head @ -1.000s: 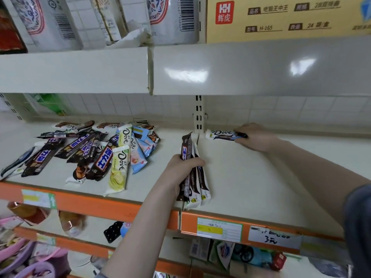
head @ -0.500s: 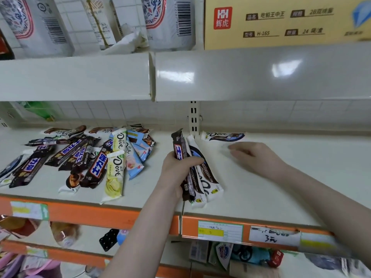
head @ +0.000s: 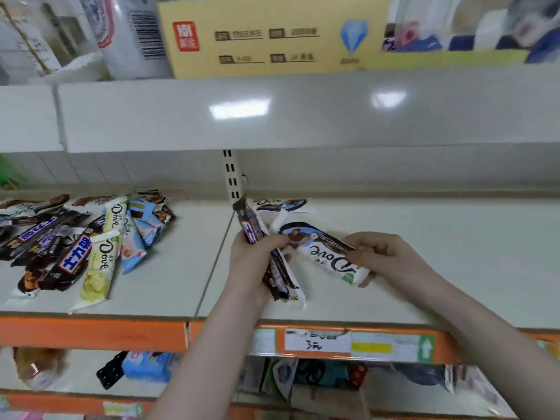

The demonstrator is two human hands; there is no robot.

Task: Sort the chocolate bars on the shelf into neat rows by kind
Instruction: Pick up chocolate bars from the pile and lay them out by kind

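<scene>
Shelf (head: pixel 424 253) | left hand (head: pixel 251 262) grips bars (head: pixel 278 274) | right hand (head: pixel 385 256) pinches Dove bar (head: pixel 321 253) | pile (head: pixel 75 241) left

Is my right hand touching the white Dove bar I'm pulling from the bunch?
Touching. The head view shows the right hand pinching the white Dove bar at its lower end.

The light is soft, even and rather flat, coming from overhead: 2 pale rectangular glints sit on the glossy front of the upper shelf (head: pixel 303 116). Shadows are faint — only a thin dark edge under the bars and arms. Motion blur smears most of the view: the print on the yellow carton (head: pixel 266 37) is unreadable, and the top right corner is a streaked smudge. Lines bow at the edges — wide-angle distortion. The lower shelf (head: pixel 151 377) sits dimmer and soft.
</scene>
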